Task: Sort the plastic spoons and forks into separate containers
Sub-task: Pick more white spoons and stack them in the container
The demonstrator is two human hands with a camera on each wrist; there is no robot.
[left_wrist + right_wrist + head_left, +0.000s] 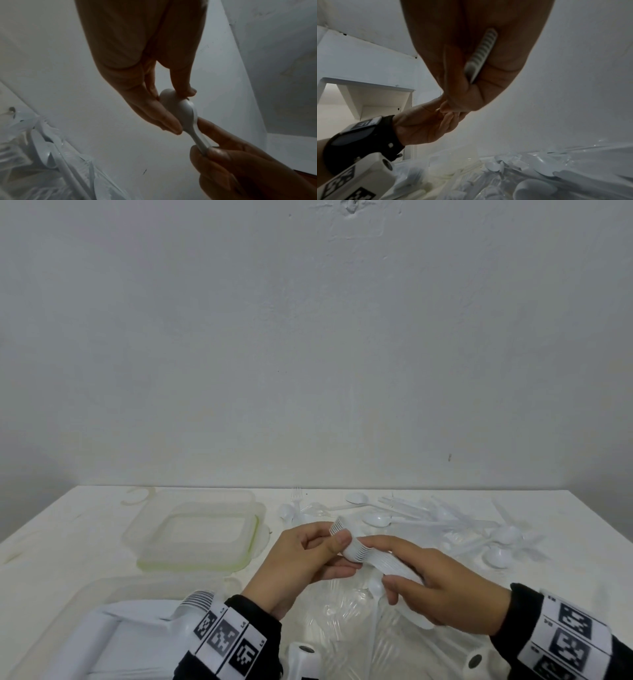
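A nested stack of white plastic spoons (363, 553) is held above the table's middle by both hands. My left hand (346, 553) pinches the bowl end between thumb and fingers, as the left wrist view shows on the spoon bowls (171, 104). My right hand (380, 563) grips the handle end; the ribbed handle edges (481, 54) lie in its palm. An empty clear container (144, 529) stands at the left. A nearer clear container (68, 604) at the lower left holds another spoon stack (198, 601).
Loose white spoons and clear forks (445, 518) lie scattered across the back right of the table. A clear fork (296, 496) lies by the far edge. A crumpled clear plastic bag (342, 628) with more cutlery lies under my hands. A wall rises behind the table.
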